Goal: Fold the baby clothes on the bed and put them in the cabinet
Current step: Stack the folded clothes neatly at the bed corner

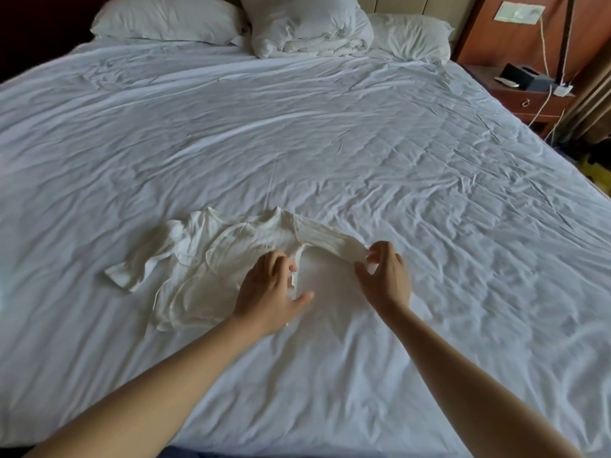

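Note:
A small cream-white baby garment (pixel 211 259) with long sleeves lies spread on the white bed sheet (pixel 330 143), a little left of the middle. My left hand (pixel 267 292) rests on the garment's right edge, fingers curled on the fabric there. My right hand (pixel 385 276) pinches the cuff of the right sleeve, which stretches out from the body of the garment toward it. The left sleeve lies loose at the garment's far left. No cabinet is in view.
Two pillows (pixel 165 19) and a bunched white duvet (pixel 307 24) lie at the head of the bed. A wooden nightstand (pixel 529 100) with a dark tissue box (pixel 529 77) and trailing cables stands at the right, past the bed's edge.

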`<state>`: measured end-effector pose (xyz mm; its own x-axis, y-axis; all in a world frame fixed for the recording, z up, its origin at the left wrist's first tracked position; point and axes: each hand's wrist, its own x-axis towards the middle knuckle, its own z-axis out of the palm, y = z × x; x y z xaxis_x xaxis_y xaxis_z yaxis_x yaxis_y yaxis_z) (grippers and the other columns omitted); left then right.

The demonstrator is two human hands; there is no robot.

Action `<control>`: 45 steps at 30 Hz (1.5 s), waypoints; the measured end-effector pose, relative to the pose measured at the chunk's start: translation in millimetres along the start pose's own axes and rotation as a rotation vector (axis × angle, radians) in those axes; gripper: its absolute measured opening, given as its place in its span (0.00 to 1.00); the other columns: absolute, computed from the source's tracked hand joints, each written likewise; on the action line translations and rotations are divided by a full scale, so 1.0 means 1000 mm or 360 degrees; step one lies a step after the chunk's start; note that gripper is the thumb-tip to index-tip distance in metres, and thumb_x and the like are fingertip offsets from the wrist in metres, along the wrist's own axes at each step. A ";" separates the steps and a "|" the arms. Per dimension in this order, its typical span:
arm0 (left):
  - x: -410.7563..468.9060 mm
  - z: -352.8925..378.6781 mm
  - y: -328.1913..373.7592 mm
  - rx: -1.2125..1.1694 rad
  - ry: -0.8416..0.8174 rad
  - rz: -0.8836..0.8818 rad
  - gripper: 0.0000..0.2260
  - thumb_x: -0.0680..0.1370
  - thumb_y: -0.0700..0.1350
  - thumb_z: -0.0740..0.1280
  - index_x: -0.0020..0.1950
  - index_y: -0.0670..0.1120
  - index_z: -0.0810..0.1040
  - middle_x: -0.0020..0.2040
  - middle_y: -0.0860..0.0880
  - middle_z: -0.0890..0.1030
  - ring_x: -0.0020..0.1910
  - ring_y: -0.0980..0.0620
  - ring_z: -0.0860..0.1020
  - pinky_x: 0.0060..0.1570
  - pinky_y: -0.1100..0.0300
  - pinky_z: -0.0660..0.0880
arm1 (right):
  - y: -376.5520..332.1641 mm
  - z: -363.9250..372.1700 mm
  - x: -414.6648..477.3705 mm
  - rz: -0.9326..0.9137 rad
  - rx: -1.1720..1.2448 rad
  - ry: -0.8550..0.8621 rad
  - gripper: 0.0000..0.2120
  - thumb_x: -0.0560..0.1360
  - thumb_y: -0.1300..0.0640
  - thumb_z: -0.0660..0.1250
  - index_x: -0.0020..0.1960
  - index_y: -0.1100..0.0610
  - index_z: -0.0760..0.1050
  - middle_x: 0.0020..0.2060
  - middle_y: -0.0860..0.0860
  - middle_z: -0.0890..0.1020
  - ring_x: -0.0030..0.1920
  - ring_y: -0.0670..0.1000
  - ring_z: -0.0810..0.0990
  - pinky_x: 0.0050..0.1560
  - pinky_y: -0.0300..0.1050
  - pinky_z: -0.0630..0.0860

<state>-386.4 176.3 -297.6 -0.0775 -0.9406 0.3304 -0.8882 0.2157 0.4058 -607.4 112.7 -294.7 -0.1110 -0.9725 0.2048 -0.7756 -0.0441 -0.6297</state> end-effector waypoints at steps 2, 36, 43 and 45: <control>-0.012 -0.005 0.001 0.0114 0.0032 0.0080 0.26 0.66 0.67 0.65 0.46 0.45 0.73 0.46 0.48 0.72 0.45 0.46 0.73 0.42 0.53 0.73 | -0.001 0.001 0.000 -0.0051 0.0009 0.0060 0.11 0.72 0.56 0.66 0.53 0.50 0.70 0.43 0.42 0.80 0.52 0.49 0.75 0.44 0.45 0.69; -0.049 -0.040 -0.061 0.0489 -0.0622 -0.0375 0.42 0.69 0.65 0.34 0.80 0.50 0.51 0.81 0.48 0.48 0.79 0.49 0.46 0.76 0.54 0.43 | -0.114 0.072 -0.026 -0.0728 -0.0418 -0.0985 0.27 0.81 0.48 0.55 0.79 0.49 0.55 0.79 0.50 0.55 0.79 0.50 0.49 0.77 0.48 0.51; -0.049 -0.057 -0.079 -0.0029 -0.0411 -0.0386 0.33 0.73 0.66 0.48 0.72 0.52 0.72 0.75 0.52 0.67 0.74 0.55 0.65 0.70 0.63 0.58 | -0.101 0.083 -0.027 -0.0798 -0.0722 -0.1063 0.31 0.81 0.39 0.51 0.80 0.47 0.47 0.80 0.52 0.48 0.79 0.52 0.43 0.77 0.51 0.42; -0.048 -0.075 -0.089 -0.0227 -0.0080 -0.0430 0.21 0.76 0.60 0.56 0.59 0.53 0.81 0.62 0.55 0.80 0.61 0.55 0.76 0.59 0.62 0.71 | -0.114 0.079 -0.023 -0.0795 -0.0670 -0.0937 0.28 0.78 0.41 0.58 0.76 0.48 0.60 0.75 0.51 0.61 0.76 0.54 0.57 0.74 0.52 0.55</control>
<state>-269.7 222.1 -286.2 0.1272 -0.9800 0.1531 -0.8075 -0.0126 0.5898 -467.4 122.6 -286.7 0.5511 -0.8272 -0.1100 -0.8255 -0.5210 -0.2171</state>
